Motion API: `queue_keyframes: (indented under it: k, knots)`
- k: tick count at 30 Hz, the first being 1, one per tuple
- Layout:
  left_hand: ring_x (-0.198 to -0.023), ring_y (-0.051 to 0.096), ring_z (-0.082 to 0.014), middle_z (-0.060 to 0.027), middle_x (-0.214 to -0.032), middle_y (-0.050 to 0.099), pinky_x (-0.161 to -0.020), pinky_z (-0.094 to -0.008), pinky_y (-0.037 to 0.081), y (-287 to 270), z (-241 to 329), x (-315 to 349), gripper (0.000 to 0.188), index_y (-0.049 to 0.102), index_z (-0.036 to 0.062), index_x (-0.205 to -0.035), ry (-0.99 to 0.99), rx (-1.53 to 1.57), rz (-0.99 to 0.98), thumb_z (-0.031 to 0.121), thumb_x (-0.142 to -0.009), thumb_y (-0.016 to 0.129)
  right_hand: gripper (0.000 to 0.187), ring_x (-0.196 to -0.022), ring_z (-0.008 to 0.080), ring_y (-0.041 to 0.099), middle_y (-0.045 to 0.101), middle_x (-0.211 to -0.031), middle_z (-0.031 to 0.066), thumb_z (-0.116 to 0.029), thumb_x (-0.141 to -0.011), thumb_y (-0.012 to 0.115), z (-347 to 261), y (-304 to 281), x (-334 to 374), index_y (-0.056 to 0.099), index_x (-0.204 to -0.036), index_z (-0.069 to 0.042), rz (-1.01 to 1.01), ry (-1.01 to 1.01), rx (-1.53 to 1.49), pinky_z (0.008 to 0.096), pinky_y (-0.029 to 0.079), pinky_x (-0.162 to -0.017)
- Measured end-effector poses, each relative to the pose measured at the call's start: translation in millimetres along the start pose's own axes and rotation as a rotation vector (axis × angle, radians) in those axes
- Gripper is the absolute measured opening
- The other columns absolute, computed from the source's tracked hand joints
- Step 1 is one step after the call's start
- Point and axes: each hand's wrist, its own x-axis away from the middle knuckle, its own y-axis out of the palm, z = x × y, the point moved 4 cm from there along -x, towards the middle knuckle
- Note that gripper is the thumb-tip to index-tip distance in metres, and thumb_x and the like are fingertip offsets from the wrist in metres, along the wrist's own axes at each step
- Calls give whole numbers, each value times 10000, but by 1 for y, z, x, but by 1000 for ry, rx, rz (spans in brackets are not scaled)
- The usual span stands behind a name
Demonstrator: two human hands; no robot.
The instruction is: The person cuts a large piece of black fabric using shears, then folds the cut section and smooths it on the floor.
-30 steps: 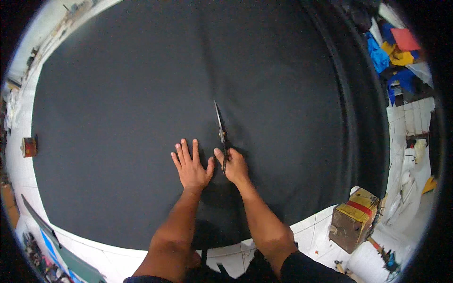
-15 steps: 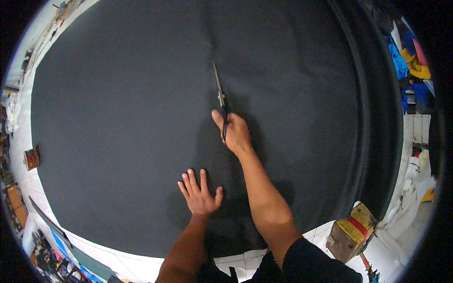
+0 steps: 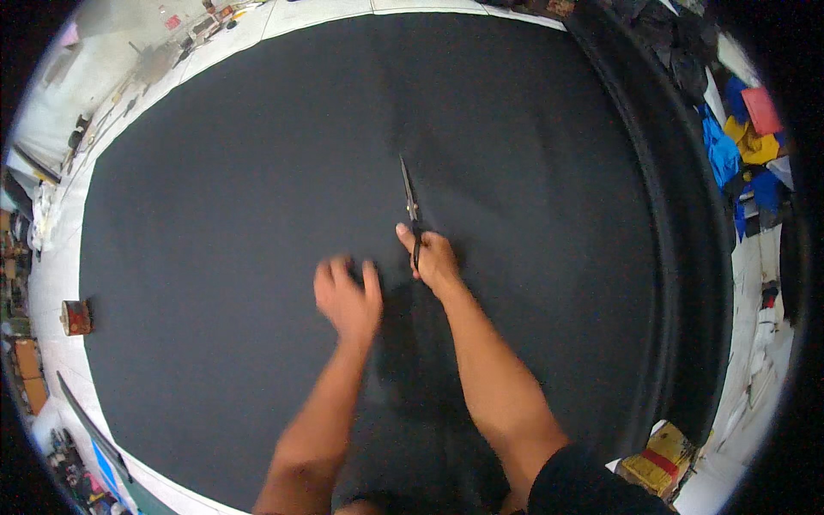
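Observation:
A wide sheet of black fabric [image 3: 232, 197] lies spread out under both arms. My right hand [image 3: 436, 262] is closed round the black handles of a pair of large scissors [image 3: 408, 190]. Their metal blades point away from me over the middle of the sheet and look closed together. To the left of the scissors, my left hand [image 3: 348, 298] hovers at or just above the fabric, slightly blurred. Its fingers are bent and apart, and I see nothing in them.
Along the right side runs a thick roll of the black fabric [image 3: 687, 283]. A worn yellow block with a red band [image 3: 659, 459] sits at the lower right. On the white tiled floor at the left stands a small reddish can [image 3: 77, 318]. Coloured cloths [image 3: 754, 142] are heaped at the far right.
My left hand has lifted from lying flat, its fingers now bent, and moved forward. The scissors sit slightly lower and further right in view. The view has shifted, showing the sheet's far edge.

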Motion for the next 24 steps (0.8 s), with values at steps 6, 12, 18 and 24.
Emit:
queue_keyframes:
  k: [6,12,18,24]
  knots:
    - [-1412,217,-388,-194,-1502,291,-1151,-528,135,78,-7,-112,617,381,150,-1434,59,-407,-18,408,-888,509,612,-746,385,612,638,-771,216,-609,-830,606,-16,21,2,614,-778,1,53,76,134,440,458,-698]
    - [-1404,215,-410,-203,-1494,295,-1145,-540,126,84,11,-122,638,367,155,-1439,49,-375,-116,418,-876,512,576,-705,328,599,635,-739,179,-574,-831,642,-26,10,-14,604,-772,-2,81,96,32,407,456,-704]
    - [-1396,223,-427,-225,-1491,287,-1137,-555,134,71,4,-126,632,396,123,-1421,3,-356,-170,399,-867,527,519,-438,114,444,470,-531,3,-523,-850,659,-94,21,-127,487,-633,-85,113,-23,-44,287,369,-443]
    - [-1392,216,-449,-249,-1487,278,-1131,-577,124,74,9,-132,636,406,96,-1411,-34,-336,-250,368,-855,550,599,-469,184,505,520,-552,61,-615,-805,645,-169,17,-263,539,-643,-48,72,-47,-47,335,409,-489]
